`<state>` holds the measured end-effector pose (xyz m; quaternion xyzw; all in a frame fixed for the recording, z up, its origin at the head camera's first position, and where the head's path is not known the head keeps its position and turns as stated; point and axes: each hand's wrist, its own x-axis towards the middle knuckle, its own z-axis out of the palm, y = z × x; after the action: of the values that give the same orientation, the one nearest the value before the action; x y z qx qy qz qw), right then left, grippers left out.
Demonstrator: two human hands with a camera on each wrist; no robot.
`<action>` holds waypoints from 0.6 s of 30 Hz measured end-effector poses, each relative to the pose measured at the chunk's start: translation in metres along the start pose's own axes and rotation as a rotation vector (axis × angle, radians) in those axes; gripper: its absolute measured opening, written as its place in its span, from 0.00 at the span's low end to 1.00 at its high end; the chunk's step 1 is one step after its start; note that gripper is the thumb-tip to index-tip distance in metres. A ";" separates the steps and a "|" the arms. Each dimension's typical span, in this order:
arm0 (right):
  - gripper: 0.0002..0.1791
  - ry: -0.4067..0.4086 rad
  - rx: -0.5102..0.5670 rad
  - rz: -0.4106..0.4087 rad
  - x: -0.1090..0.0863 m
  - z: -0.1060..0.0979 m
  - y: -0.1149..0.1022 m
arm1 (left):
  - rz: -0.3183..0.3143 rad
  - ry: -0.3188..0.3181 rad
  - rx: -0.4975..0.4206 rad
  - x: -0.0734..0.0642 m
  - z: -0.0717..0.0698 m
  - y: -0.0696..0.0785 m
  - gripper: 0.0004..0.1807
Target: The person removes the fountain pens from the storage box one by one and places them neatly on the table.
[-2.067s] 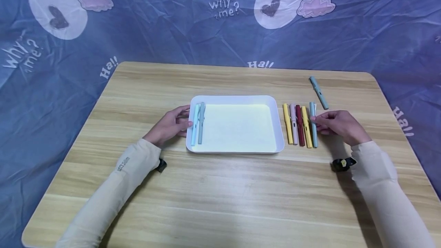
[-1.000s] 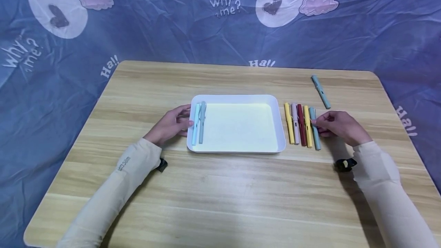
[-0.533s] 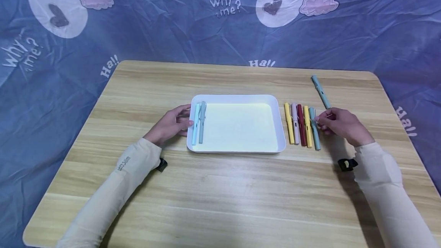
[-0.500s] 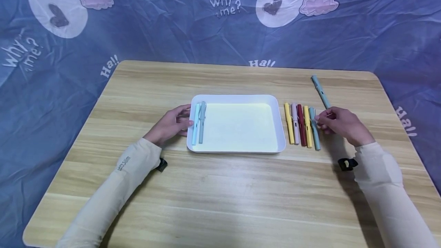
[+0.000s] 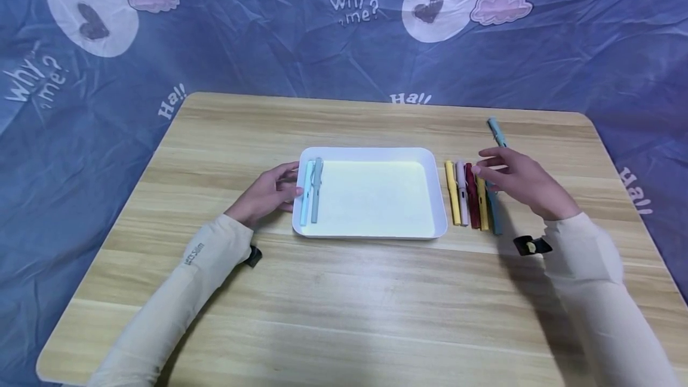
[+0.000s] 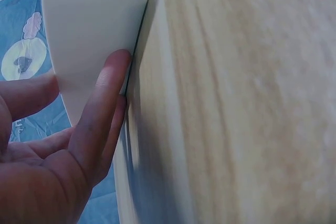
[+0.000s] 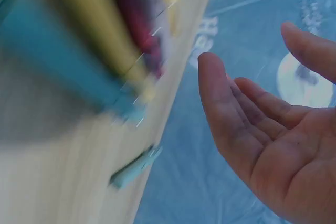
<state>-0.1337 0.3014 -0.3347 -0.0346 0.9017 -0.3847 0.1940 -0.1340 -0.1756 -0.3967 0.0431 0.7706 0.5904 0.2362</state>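
A white rectangular tray [image 5: 371,232] lies mid-table, with a pale blue pen [image 5: 306,199] and a grey-blue pen [image 5: 316,196] side by side at its left end. My left hand [image 5: 263,196] holds that end, thumb at the rim and fingers [image 6: 100,98] against the outer wall. Right of the tray runs a row of capped pens: yellow [image 5: 452,196], lilac [image 5: 461,196], dark red [image 5: 473,205], another yellow [image 5: 483,217] and teal [image 5: 495,220]. Over the row's right end hovers my right hand [image 5: 524,181], fingers spread, holding nothing. It partly covers the teal and second yellow pens.
Behind the right hand, one more teal pen [image 5: 495,128] lies slanted, its near part hidden. The wooden table [image 5: 344,315] backs onto a blue printed cloth [image 5: 269,34]. Black straps with small devices sit at both wrists.
The right hand first nudged the row's teal pen into line beside the yellow one. It has since let go, lifted and shifted up and left over the pens. The left hand stays put.
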 end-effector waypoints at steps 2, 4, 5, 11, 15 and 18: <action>0.39 -0.007 0.020 -0.015 0.003 0.004 -0.012 | 0.001 0.001 0.002 0.000 0.000 0.000 0.39; 0.39 -0.013 0.036 -0.031 0.007 0.009 -0.024 | -0.002 0.004 0.003 0.000 -0.001 0.000 0.39; 0.38 -0.017 0.042 -0.037 0.009 0.012 -0.030 | -0.004 0.005 0.003 0.000 -0.001 0.000 0.39; 0.37 -0.061 0.087 -0.056 0.024 0.029 -0.062 | -0.006 0.004 0.000 0.001 0.000 0.000 0.39; 0.34 -0.106 0.128 -0.095 0.036 0.044 -0.081 | -0.011 0.003 -0.004 0.001 -0.001 0.000 0.39; 0.32 -0.144 0.129 -0.106 0.046 0.057 -0.094 | -0.017 0.006 -0.003 0.001 0.000 0.000 0.39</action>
<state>-0.1634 0.1868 -0.3188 -0.0973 0.8556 -0.4484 0.2395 -0.1353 -0.1752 -0.3966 0.0343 0.7708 0.5896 0.2388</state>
